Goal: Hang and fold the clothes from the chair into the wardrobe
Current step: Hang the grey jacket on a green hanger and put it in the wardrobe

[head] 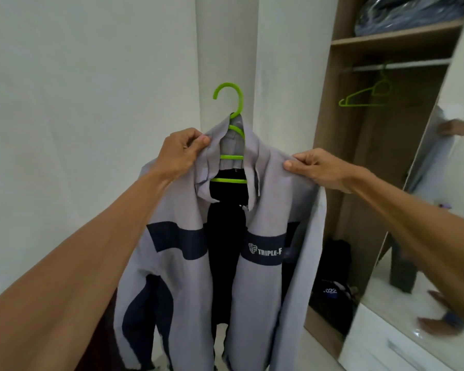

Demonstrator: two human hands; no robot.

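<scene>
left hand [181, 151], right hand [316, 168] on grey navy-banded jacket [268, 210] over green hanger [231, 157]

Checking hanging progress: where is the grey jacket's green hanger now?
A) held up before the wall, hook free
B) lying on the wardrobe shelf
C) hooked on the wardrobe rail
A: left hand and right hand grip the jacket on its green hanger, hook free; the rail holds only another hanger.

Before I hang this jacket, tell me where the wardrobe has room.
The rail is bare from the spare hanger to the mirror door; a shorter bare stretch lies between that hanger and the left wall. Crowded: the top shelf, full of bagged clothes, and the floor, taken by dark bags.
</scene>
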